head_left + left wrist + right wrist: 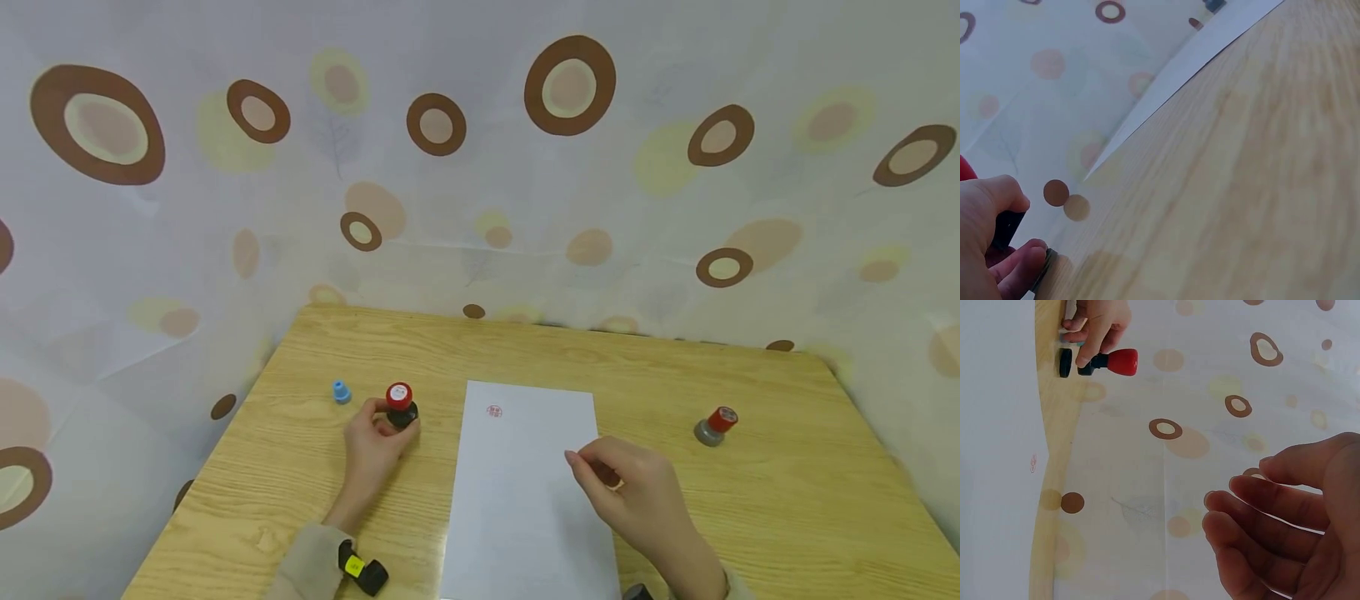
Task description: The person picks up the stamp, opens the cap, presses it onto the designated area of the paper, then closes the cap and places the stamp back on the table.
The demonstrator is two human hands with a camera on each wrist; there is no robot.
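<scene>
In the head view, my left hand (372, 450) grips a round stamp with a red knob and black body (400, 397) at the left of the paper. From the right wrist, the stamp's red knob (1122, 362) shows, and a black disc (1065, 362), perhaps its cap, stands just under it with a small gap. My right hand (637, 492) hovers above the right side of the white paper (517, 508), fingers loosely curled, holding nothing. A small red seal print (494, 412) is on the paper's upper left.
A small light-blue cone-shaped piece (341, 392) stands left of the held stamp. Right of the paper lies another stamp, red and grey (716, 426). The wooden table (787, 500) meets a patterned cloth (480, 192) behind.
</scene>
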